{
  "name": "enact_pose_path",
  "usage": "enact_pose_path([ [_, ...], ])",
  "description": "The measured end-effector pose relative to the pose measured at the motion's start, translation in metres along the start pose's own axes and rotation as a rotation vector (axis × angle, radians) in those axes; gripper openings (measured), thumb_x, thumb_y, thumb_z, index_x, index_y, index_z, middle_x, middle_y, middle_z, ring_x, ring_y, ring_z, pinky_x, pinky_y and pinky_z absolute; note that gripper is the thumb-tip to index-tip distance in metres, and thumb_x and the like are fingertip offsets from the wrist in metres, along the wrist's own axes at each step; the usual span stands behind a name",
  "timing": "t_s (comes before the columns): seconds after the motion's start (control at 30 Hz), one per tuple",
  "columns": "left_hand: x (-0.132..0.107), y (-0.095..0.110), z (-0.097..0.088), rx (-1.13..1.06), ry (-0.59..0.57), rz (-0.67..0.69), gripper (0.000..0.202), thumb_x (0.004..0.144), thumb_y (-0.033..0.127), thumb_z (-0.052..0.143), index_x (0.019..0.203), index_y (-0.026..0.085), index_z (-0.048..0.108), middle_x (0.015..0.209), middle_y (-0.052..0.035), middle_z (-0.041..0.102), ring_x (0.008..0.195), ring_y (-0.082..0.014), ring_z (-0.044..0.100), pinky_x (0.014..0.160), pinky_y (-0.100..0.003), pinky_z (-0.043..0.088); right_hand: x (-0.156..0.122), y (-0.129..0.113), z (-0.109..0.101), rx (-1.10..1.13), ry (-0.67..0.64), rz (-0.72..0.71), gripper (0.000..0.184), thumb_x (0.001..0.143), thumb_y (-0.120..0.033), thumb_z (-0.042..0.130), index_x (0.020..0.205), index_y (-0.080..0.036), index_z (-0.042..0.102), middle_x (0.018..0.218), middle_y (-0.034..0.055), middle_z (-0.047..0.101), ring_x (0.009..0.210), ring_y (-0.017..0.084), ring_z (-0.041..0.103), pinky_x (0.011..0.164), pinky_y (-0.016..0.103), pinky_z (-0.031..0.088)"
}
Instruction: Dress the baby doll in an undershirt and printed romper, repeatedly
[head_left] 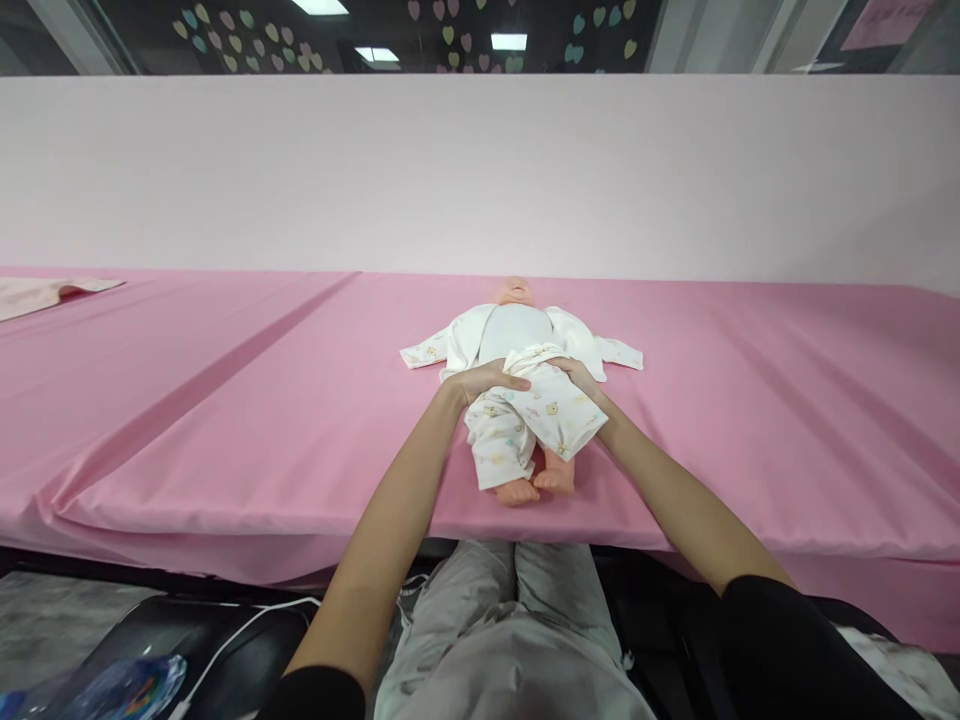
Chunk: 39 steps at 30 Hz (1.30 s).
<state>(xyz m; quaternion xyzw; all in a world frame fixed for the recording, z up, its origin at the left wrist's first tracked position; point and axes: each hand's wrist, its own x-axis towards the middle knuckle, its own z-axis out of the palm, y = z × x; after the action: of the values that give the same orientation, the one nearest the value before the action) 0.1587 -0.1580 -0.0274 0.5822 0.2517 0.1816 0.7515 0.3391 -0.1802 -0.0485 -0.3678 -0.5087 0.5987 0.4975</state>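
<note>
Doll's printed trousers (pixel 536 410) sit bunched at its hips as it lies face-up near the front edge of the pink-covered table (pixel 225 400), my left hand (pixel 487 380) and right hand (pixel 581 378) each pinching the waistband to keep it spread.

pink table cover (pixel 225 400), pale wall (pixel 480 170), ceiling lights (pixel 508 41)

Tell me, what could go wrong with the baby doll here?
The doll lies with its feet close to the front edge of the pink table, so a hard tug might slide it off. Both hands, left hand and right hand, grip the waist of the printed pants; one pant leg looks bunched up, so a foot could snag.
</note>
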Motion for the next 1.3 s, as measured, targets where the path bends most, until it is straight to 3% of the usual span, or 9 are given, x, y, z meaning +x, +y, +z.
enact_pose_path([
  [0.1, 0.0, 0.0, 0.0, 0.041, 0.0, -0.033, 0.058, 0.06, 0.02, 0.079, 0.114, 0.013, 0.059, 0.101, -0.012, 0.069, 0.087, -0.0246, 0.067, 0.082, -0.036, 0.051, -0.008, -0.004, 0.002, 0.097, -0.048, 0.006, 0.026, 0.062, -0.022, 0.065, 0.086, -0.015, 0.066, 0.082, 0.0041, 0.07, 0.079, 0.024, 0.065, 0.07, 0.034, 0.052],
  [0.27, 0.002, -0.009, -0.002, -0.223, 0.059, 0.003, 0.042, 0.076, 0.032, 0.067, 0.11, 0.01, 0.06, 0.093, -0.0123, 0.071, 0.082, -0.0226, 0.068, 0.079, -0.033, 0.053, -0.014, -0.007, 0.004, 0.055, -0.141, 0.088, 0.047, 0.056, -0.014, 0.077, 0.1, -0.013, 0.062, 0.092, 0.0079, 0.07, 0.079, 0.022, 0.066, 0.073, 0.033, 0.054],
  [0.5, 0.007, -0.015, 0.001, -0.256, 0.185, 0.125, 0.033, 0.085, 0.027, 0.056, 0.112, 0.009, 0.059, 0.093, -0.0119, 0.071, 0.081, -0.0204, 0.068, 0.079, -0.032, 0.053, -0.003, 0.001, 0.002, 0.159, -0.089, 0.061, 0.032, 0.067, -0.019, 0.067, 0.098, -0.013, 0.063, 0.093, 0.008, 0.07, 0.087, 0.023, 0.066, 0.079, 0.034, 0.053],
  [0.6, 0.008, -0.015, 0.001, -0.245, 0.206, 0.162, 0.033, 0.082, 0.023, 0.06, 0.112, 0.009, 0.06, 0.095, -0.0116, 0.07, 0.084, -0.0206, 0.068, 0.084, -0.033, 0.052, 0.001, 0.001, 0.004, 0.174, 0.038, 0.066, 0.026, 0.069, -0.018, 0.064, 0.095, -0.014, 0.065, 0.091, 0.0053, 0.07, 0.084, 0.021, 0.066, 0.078, 0.031, 0.053],
  [0.73, 0.009, -0.013, -0.002, -0.334, 0.169, 0.059, 0.033, 0.081, 0.026, 0.06, 0.108, 0.006, 0.062, 0.092, -0.0138, 0.071, 0.082, -0.0229, 0.068, 0.08, -0.034, 0.054, 0.002, -0.001, 0.01, 0.174, 0.14, 0.094, 0.015, 0.075, -0.021, 0.062, 0.089, -0.017, 0.066, 0.087, 0.0022, 0.07, 0.08, 0.017, 0.065, 0.076, 0.028, 0.053],
  [0.83, 0.007, -0.014, -0.002, -0.362, 0.158, -0.012, 0.034, 0.077, 0.018, 0.062, 0.108, 0.005, 0.062, 0.086, -0.0147, 0.071, 0.075, -0.0237, 0.069, 0.077, -0.035, 0.054, 0.001, -0.004, 0.015, 0.181, 0.127, 0.081, 0.015, 0.075, -0.021, 0.06, 0.088, -0.017, 0.066, 0.089, 0.0019, 0.07, 0.086, 0.018, 0.064, 0.081, 0.028, 0.052],
  [0.93, 0.004, -0.016, 0.0, -0.346, 0.158, 0.035, 0.043, 0.07, 0.007, 0.065, 0.112, 0.005, 0.059, 0.086, -0.0137, 0.071, 0.071, -0.0224, 0.069, 0.08, -0.035, 0.054, -0.001, -0.006, 0.017, 0.178, 0.066, 0.036, 0.018, 0.071, -0.02, 0.062, 0.088, -0.016, 0.066, 0.093, 0.0035, 0.07, 0.09, 0.021, 0.064, 0.082, 0.032, 0.051],
  [1.07, 0.003, -0.017, 0.002, -0.365, 0.148, 0.062, 0.042, 0.072, 0.009, 0.063, 0.114, 0.005, 0.058, 0.087, -0.014, 0.071, 0.074, -0.0218, 0.069, 0.081, -0.034, 0.054, -0.004, -0.007, 0.019, 0.184, -0.017, 0.003, 0.032, 0.065, -0.02, 0.07, 0.096, -0.015, 0.065, 0.094, 0.0059, 0.07, 0.088, 0.023, 0.064, 0.081, 0.034, 0.051],
  [1.3, 0.009, -0.018, 0.0, -0.275, 0.222, 0.146, 0.037, 0.077, 0.013, 0.063, 0.114, 0.007, 0.059, 0.085, -0.0119, 0.072, 0.075, -0.0203, 0.069, 0.077, -0.032, 0.054, -0.003, -0.007, 0.022, 0.16, 0.152, 0.071, 0.014, 0.074, -0.013, 0.062, 0.088, -0.013, 0.066, 0.084, 0.0052, 0.07, 0.076, 0.017, 0.065, 0.073, 0.026, 0.051],
])
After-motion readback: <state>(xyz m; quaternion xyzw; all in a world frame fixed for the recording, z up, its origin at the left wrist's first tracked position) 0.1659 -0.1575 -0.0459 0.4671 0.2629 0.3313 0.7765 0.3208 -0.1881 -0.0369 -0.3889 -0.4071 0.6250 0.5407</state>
